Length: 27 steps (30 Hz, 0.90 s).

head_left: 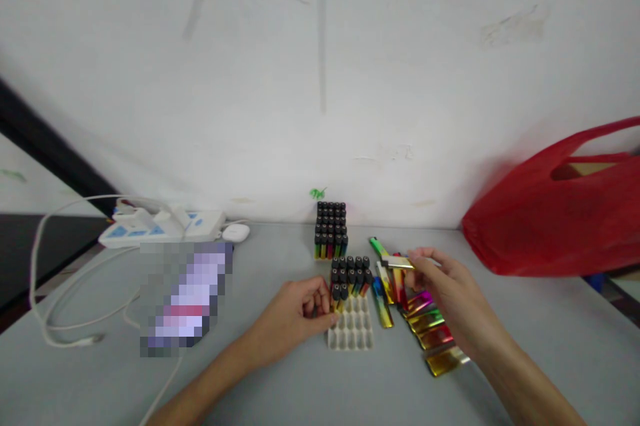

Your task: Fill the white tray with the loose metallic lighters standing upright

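My left hand (pixel 300 313) rests on the grey table with its fingers curled against the left edge of a white slotted tray (pixel 353 336). Several black-capped coloured lighters (pixel 350 276) stand in the tray's far rows; its near slots are bare. My right hand (pixel 443 286) hovers to the right of the tray, pinching one shiny yellowish lighter (pixel 397 262) by its end. Under and beside that hand lie several loose metallic lighters (pixel 430 333) in gold, red, green and pink. A second, full block of lighters (pixel 331 229) stands farther back by the wall.
A red plastic bag (pixel 555 213) sits at the right against the white wall. At the left are a white power strip (pixel 160 226) with cables, a small white puck (pixel 236 233) and a blurred flat object (pixel 185 299).
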Motion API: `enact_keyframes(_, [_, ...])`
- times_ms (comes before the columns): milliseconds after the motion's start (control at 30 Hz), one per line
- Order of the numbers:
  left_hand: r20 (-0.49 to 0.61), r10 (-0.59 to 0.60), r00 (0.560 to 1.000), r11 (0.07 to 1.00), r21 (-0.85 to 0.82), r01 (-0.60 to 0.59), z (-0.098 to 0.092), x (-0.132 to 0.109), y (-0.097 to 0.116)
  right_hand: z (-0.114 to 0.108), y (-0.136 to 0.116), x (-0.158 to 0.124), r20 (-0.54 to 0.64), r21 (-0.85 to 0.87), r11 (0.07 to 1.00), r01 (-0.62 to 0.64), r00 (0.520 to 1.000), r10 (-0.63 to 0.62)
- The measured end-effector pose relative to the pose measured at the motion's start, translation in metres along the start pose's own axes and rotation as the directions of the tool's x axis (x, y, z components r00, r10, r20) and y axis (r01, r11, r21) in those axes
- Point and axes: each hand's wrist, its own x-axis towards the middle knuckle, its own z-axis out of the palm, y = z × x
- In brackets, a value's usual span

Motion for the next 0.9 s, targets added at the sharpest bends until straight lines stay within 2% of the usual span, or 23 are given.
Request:
enact_keyframes(133, [-0.002,0.003,1.0,1.0,-0.003,-0.003,0.0,0.0,0.0,0.003,-0.005,-0.003,0.183,0.22,0.968,-0.121,0.98,0.081])
enact_keyframes(267, [0.005,0.005,1.0,1.0,0.01,-0.005,-0.001,0.001,0.001,0.006,-0.011,-0.006,0.32,0.297,0.925,-0.236,0.938,0.136])
enact_keyframes(433, [0.01,0.008,1.0,1.0,0.01,-0.009,-0.001,0.001,-0.001,0.01,-0.009,-0.013,0.364,0.302,0.925,-0.229,0.925,0.11])
enact_keyframes(600, [0.001,0.015,1.0,1.0,0.003,-0.015,0.0,0.001,-0.002,0.015,-0.005,-0.018,0.421,0.277,0.92,-0.276,0.896,0.142])
enact_keyframes(800, [0.004,-0.001,1.0,1.0,-0.008,0.001,0.0,0.0,0.001,0.022,-0.001,-0.023,0.468,0.209,0.951,-0.227,0.877,0.107])
enact_keyframes(900, [0.014,0.01,1.0,1.0,-0.028,-0.01,0.0,-0.001,0.001,0.026,0.003,-0.024,0.473,0.207,0.947,-0.247,0.872,0.125])
